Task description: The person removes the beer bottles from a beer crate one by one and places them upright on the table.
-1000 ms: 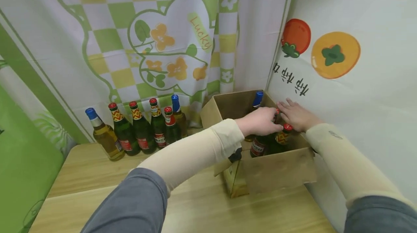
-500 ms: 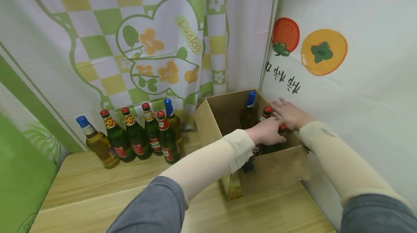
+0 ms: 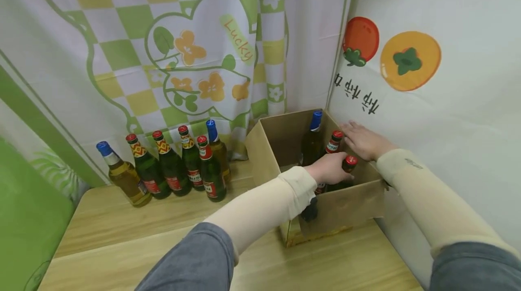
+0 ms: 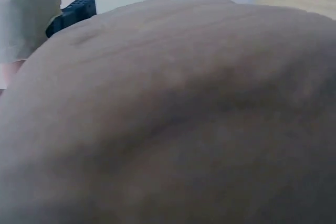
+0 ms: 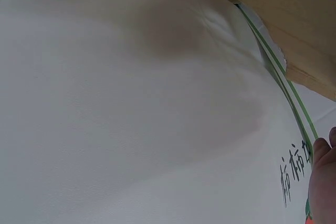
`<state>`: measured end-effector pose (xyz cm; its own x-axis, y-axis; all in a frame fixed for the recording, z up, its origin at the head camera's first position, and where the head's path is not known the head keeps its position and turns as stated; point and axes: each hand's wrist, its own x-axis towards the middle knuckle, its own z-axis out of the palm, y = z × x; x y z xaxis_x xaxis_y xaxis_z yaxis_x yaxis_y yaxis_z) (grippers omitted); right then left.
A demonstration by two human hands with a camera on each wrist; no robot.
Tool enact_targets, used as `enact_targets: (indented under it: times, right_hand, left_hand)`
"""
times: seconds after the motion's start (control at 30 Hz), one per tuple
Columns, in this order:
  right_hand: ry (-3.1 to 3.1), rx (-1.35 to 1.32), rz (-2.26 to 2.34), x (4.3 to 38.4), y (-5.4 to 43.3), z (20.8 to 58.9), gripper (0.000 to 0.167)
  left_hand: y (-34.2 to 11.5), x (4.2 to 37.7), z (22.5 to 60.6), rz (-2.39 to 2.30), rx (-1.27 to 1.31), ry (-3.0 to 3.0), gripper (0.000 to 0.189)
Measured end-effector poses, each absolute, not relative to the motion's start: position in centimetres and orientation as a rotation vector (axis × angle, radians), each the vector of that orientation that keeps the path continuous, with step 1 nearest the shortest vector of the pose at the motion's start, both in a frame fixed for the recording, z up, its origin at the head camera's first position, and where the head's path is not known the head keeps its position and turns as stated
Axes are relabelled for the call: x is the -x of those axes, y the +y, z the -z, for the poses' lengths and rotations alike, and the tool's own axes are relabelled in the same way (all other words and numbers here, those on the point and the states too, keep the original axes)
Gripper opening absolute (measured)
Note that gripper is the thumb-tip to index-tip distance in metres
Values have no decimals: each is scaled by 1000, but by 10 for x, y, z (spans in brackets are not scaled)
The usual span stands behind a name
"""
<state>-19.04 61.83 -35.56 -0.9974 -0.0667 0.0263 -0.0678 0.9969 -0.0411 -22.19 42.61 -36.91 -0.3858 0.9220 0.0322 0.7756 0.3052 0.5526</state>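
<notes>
In the head view my left hand (image 3: 330,169) grips the neck of a red-capped green beer bottle (image 3: 350,162), which stands inside the open cardboard box (image 3: 342,207). Behind it in the box are another red-capped beer bottle (image 3: 333,142) and a blue-capped bottle (image 3: 313,139). My right hand (image 3: 364,140) rests on the box's right edge, its fingers stretched out beside the wall. The bottles' lower parts are hidden by the box and my left hand. Skin fills most of the left wrist view. The right wrist view catches fingertips (image 5: 321,150) at its right edge.
At the left of the wooden table (image 3: 163,245) stands a group of several bottles, among them a blue-capped amber bottle (image 3: 128,178) and a red-capped green bottle (image 3: 211,175). A patterned curtain (image 3: 220,55) hangs behind. The white wall (image 3: 460,146) adjoins the box's right side.
My left hand has shifted from the bottle behind to the front red-capped bottle, and now holds its neck. The right hand stays on the box edge. The head view has shifted slightly.
</notes>
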Motion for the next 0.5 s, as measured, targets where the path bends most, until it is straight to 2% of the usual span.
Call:
enact_targets:
  times: [0.27,0.5]
  right_hand:
    - [-3120,-65,-78,186,617,354,53]
    - [-3138,-37,-79,194,615,354,54]
  left_hand:
    - [427,221,372,-707,-1602,2318,26]
    - [422,226,376,-861,-1489,2410,25]
